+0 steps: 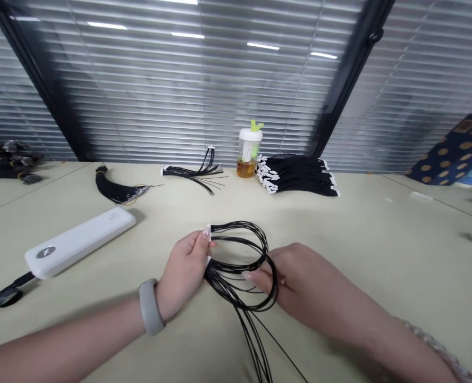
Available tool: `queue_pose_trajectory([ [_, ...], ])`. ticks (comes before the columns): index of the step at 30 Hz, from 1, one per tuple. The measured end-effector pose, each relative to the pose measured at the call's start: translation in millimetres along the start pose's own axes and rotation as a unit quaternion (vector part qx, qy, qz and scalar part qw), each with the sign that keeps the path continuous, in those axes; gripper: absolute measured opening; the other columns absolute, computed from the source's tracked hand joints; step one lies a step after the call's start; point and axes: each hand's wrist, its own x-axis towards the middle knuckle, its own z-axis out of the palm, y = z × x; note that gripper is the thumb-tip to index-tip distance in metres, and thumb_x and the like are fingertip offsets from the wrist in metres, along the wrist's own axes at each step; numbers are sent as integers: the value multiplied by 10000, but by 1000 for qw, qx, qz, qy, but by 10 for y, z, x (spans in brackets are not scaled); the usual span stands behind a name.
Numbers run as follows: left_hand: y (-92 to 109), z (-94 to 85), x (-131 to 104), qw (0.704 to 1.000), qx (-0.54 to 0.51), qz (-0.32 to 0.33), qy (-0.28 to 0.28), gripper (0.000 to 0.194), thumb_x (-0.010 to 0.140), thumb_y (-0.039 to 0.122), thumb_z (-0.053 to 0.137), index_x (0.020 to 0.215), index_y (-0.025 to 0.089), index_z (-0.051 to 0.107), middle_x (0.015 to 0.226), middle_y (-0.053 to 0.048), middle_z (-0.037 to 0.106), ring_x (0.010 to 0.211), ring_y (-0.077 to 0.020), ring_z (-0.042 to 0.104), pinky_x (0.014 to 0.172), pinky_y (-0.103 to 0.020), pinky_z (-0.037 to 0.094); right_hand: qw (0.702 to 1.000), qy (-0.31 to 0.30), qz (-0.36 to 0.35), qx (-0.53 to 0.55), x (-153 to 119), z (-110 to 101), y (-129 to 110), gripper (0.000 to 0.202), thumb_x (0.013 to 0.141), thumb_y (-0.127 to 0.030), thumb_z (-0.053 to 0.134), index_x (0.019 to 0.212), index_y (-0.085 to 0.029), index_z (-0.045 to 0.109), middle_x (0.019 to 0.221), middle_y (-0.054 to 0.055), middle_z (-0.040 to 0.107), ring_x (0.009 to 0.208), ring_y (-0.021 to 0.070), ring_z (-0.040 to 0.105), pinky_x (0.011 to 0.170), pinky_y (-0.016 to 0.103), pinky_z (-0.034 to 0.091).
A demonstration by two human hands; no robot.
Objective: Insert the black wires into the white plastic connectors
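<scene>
Low over the middle of the table, my left hand pinches the white connectors at the left end of a bundle of thin black wires. The wires curve to the right in loops, and loose strands hang down toward the bottom edge of the view. My right hand is closed around the right side of the loops, its thumb pointing left among the strands. Part of its fingers is hidden behind the wires. A grey band sits on my left wrist.
A white power bank lies at the left. Along the back are a black wire bundle, a smaller wired connector, a bottle with amber liquid and a pile of black cables. A dotted bag stands far right.
</scene>
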Motion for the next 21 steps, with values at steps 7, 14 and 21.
queue_pose_trajectory([
  [7,20,1,-5,1000,-7,-12,25,419,816,532,395,692,147,505,536,36,412,455,-78,340,424,-188,279,993,-9,-13,115,64,48,62,183,845,-311,443,724,-204,531,635,-14,555,558,97,435,523,217,322],
  [14,-24,-13,15,999,2,11,30,435,827,533,390,665,146,503,520,35,410,464,-76,342,443,-187,287,991,-69,-78,79,-16,36,4,186,825,-170,419,672,-200,521,645,-26,574,536,84,436,507,206,310],
  [21,-21,-2,19,999,-31,-30,29,434,804,561,405,697,154,513,515,39,407,437,-75,325,400,-177,285,996,16,-83,41,-90,30,17,154,795,-85,467,808,-206,562,672,-12,603,549,106,494,526,216,345],
])
